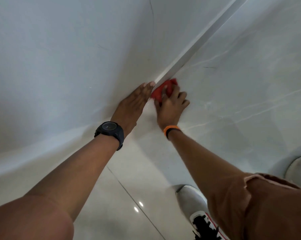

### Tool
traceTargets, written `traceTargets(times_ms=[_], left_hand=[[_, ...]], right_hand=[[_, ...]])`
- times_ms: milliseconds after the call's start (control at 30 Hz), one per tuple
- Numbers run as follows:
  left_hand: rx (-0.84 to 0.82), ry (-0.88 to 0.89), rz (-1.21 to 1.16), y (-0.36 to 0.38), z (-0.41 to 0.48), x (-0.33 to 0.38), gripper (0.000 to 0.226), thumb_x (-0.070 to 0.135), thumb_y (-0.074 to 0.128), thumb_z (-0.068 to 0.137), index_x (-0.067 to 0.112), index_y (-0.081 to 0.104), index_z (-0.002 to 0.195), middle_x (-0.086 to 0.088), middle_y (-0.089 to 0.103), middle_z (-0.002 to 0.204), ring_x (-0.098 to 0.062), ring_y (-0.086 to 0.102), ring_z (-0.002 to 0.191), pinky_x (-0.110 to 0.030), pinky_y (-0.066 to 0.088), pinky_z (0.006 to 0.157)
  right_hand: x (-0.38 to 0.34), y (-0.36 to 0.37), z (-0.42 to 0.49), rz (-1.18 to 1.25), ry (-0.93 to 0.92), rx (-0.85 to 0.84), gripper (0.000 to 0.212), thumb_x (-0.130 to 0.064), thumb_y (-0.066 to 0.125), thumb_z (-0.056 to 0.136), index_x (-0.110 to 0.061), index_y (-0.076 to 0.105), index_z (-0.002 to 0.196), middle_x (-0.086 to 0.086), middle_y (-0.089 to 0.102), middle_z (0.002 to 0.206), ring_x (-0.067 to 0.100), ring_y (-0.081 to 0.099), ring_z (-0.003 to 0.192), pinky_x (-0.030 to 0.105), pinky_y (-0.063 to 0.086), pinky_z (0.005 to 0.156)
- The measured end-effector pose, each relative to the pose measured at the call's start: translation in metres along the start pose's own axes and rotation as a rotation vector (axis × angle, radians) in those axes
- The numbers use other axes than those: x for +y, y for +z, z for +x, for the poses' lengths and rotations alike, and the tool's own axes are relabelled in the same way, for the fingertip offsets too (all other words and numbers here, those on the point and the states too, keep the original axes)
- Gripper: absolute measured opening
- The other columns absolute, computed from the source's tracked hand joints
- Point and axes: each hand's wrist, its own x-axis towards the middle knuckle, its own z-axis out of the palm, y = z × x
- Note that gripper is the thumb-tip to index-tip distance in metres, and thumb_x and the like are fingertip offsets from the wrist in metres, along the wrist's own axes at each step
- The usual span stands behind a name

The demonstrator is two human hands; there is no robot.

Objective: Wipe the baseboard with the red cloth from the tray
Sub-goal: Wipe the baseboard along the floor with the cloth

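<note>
A white baseboard (196, 44) runs diagonally from the centre to the upper right, where the wall meets the glossy floor. My right hand (172, 104), with an orange wristband, grips the bunched red cloth (161, 91) and presses it against the near end of the baseboard. My left hand (134, 103), with a black watch on the wrist, lies flat with fingers together on the wall just left of the cloth, holding nothing. The tray is out of view.
The pale wall (68, 66) fills the left and top. Glossy marbled floor tiles (241, 84) spread to the right and below. A white shoe (194, 201) and a brown trouser knee (267, 205) sit at lower right, with a second shoe (300, 167) at the right edge.
</note>
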Motion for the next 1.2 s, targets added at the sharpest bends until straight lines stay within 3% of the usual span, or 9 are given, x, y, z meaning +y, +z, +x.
traceTargets(times_ms=[133, 300, 467, 600, 767, 867, 1000, 1100, 1200], left_hand=[[-0.015, 0.008, -0.035, -0.002, 0.001, -0.003, 0.100, 0.039, 0.050, 0.097, -0.009, -0.014, 0.157, -0.024, -0.012, 0.171, -0.034, -0.010, 0.159, -0.047, -0.019, 0.121], [-0.049, 0.005, 0.009, -0.005, -0.002, -0.004, 0.105, 0.044, 0.048, 0.097, -0.014, -0.019, 0.155, -0.029, -0.020, 0.167, -0.038, -0.017, 0.157, -0.050, -0.021, 0.121], [-0.033, 0.010, -0.006, 0.001, -0.002, -0.003, 0.100, 0.037, 0.048, 0.096, -0.015, -0.012, 0.157, -0.031, -0.021, 0.166, -0.040, -0.015, 0.157, -0.049, -0.016, 0.126], [-0.057, 0.025, 0.004, -0.003, -0.002, -0.005, 0.110, 0.053, 0.050, 0.095, -0.014, -0.009, 0.158, -0.032, -0.019, 0.166, -0.041, -0.015, 0.157, -0.051, -0.015, 0.126], [-0.095, 0.057, 0.016, -0.009, -0.001, -0.010, 0.110, 0.055, 0.046, 0.100, -0.015, -0.018, 0.155, -0.031, -0.017, 0.167, -0.040, -0.013, 0.157, -0.049, -0.013, 0.126], [-0.108, 0.095, 0.061, -0.015, -0.001, -0.012, 0.101, 0.054, 0.040, 0.104, -0.013, -0.012, 0.158, -0.031, -0.015, 0.168, -0.041, -0.011, 0.157, -0.046, -0.006, 0.130], [-0.131, 0.110, 0.114, -0.019, -0.003, -0.014, 0.099, 0.052, 0.037, 0.104, -0.015, -0.014, 0.156, -0.034, -0.017, 0.166, -0.043, -0.013, 0.156, -0.047, -0.005, 0.130], [-0.128, 0.121, 0.168, -0.017, -0.005, -0.014, 0.090, 0.040, 0.035, 0.105, -0.018, -0.014, 0.154, -0.037, -0.019, 0.164, -0.047, -0.014, 0.155, -0.050, -0.004, 0.130], [-0.126, 0.128, 0.200, -0.015, -0.005, -0.013, 0.084, 0.029, 0.034, 0.105, -0.020, -0.013, 0.153, -0.039, -0.019, 0.163, -0.048, -0.013, 0.155, -0.051, -0.004, 0.130]], right_hand=[[-0.013, 0.014, -0.039, 0.043, -0.191, -0.076, 0.035, -0.038, 0.070, 0.086, -0.013, 0.072, 0.110, 0.015, 0.053, 0.132, 0.037, 0.045, 0.102, 0.047, 0.034, 0.083], [0.034, -0.008, 0.003, -0.043, -0.438, -0.011, 0.047, -0.063, 0.055, 0.088, -0.024, 0.070, 0.109, 0.008, 0.057, 0.126, 0.033, 0.050, 0.100, 0.045, 0.029, 0.079], [0.057, -0.028, 0.060, -0.149, -0.227, 0.093, 0.054, -0.062, 0.060, 0.085, -0.024, 0.065, 0.123, 0.013, 0.056, 0.126, 0.034, 0.051, 0.099, 0.047, 0.034, 0.079], [0.031, -0.010, 0.038, -0.031, -0.023, 0.074, 0.057, -0.048, 0.071, 0.081, -0.019, 0.061, 0.129, 0.016, 0.052, 0.135, 0.033, 0.042, 0.105, 0.046, 0.032, 0.080], [-0.008, 0.027, -0.052, 0.081, -0.335, -0.040, 0.034, -0.036, 0.074, 0.084, -0.011, 0.072, 0.107, 0.016, 0.055, 0.134, 0.037, 0.045, 0.108, 0.052, 0.034, 0.091], [-0.009, 0.026, -0.054, 0.095, -0.359, -0.083, 0.036, -0.042, 0.069, 0.088, -0.012, 0.072, 0.109, 0.011, 0.053, 0.133, 0.036, 0.046, 0.107, 0.057, 0.036, 0.095], [0.024, 0.008, -0.026, 0.018, -0.633, -0.031, 0.043, -0.057, 0.062, 0.087, -0.019, 0.076, 0.103, 0.006, 0.056, 0.123, 0.032, 0.049, 0.104, 0.049, 0.032, 0.089], [0.053, -0.010, 0.019, -0.010, -0.506, 0.064, 0.043, -0.062, 0.064, 0.084, -0.022, 0.075, 0.098, 0.007, 0.061, 0.121, 0.032, 0.054, 0.098, 0.044, 0.028, 0.080], [0.068, -0.026, 0.063, -0.087, -0.260, 0.126, 0.045, -0.061, 0.065, 0.081, -0.027, 0.071, 0.110, 0.009, 0.060, 0.121, 0.033, 0.053, 0.098, 0.046, 0.033, 0.080]])
